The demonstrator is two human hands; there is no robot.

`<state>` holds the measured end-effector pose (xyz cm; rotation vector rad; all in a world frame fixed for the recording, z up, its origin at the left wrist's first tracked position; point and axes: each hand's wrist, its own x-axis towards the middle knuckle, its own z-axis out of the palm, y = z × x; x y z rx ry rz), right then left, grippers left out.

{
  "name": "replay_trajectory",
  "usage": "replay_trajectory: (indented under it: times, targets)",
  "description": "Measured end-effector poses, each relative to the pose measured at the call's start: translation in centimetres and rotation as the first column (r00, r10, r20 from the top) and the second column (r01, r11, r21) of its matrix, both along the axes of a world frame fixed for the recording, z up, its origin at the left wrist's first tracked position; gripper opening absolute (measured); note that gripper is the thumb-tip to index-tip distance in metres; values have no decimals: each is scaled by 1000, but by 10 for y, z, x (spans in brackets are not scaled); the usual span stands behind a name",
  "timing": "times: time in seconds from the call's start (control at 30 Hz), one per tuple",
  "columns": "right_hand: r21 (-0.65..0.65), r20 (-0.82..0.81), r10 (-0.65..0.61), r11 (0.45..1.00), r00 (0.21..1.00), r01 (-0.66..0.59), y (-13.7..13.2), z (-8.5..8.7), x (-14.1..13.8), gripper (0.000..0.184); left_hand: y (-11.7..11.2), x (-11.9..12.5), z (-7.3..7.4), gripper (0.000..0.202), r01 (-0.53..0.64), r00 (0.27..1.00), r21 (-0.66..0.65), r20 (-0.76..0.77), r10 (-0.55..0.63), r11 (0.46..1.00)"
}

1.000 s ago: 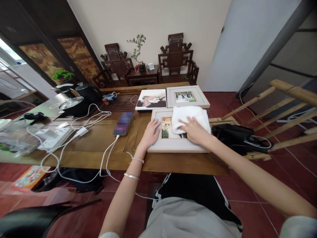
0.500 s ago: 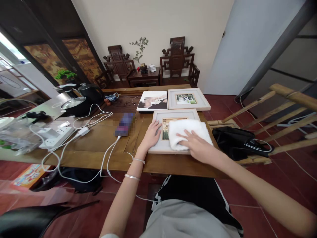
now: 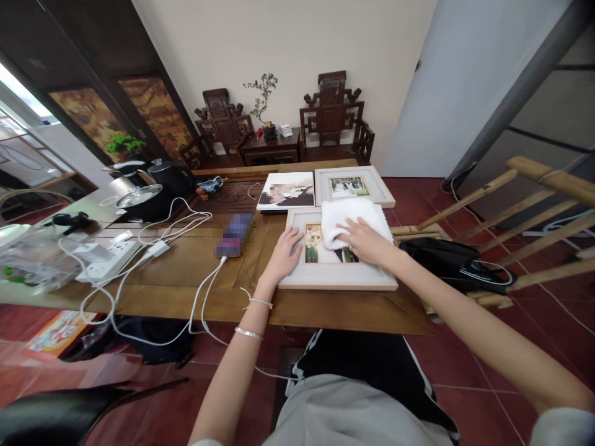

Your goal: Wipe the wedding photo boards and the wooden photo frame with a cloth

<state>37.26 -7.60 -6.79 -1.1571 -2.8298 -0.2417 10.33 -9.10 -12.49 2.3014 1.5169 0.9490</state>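
Observation:
A pale wooden picture frame (image 3: 297,272) lies flat near the table's front edge, a photo in its middle. Over its upper right part is a folded white cloth (image 3: 346,214), which covers some of the photo and the frame's far edge. My right hand (image 3: 365,238) holds the cloth against the frame, fingers spread on top. On the frame's left side rests my left hand (image 3: 286,251), its fingers laid flat and pointing away from me. Behind lie a second pale picture frame (image 3: 381,189) and a white-bordered photo panel (image 3: 304,179).
A phone (image 3: 233,235) on a white charging cable lies left of the frame. Farther left are a power strip (image 3: 109,260), a lidded black pot (image 3: 142,198) and a black kettle (image 3: 170,178). A bamboo chair (image 3: 499,229) with a black bag (image 3: 446,263) stands to the right.
My right hand has slid the white cloth away from me toward the frame's far edge, uncovering more of the photo and the lower right border. My left hand has stayed in place.

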Motion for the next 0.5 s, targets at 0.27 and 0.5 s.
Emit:
replay_trajectory:
  times: [0.27,0.5]
  targets:
    - [-205,-85,100,972,991,-116,-115,20,1,60,-2,3,2,38,-2,1000,24,-19,3,1000]
    - [-164,-119,105,979,987,-124,-82,7,-1,61,-2,2,3,38,0,1000,15,-27,0,1000]
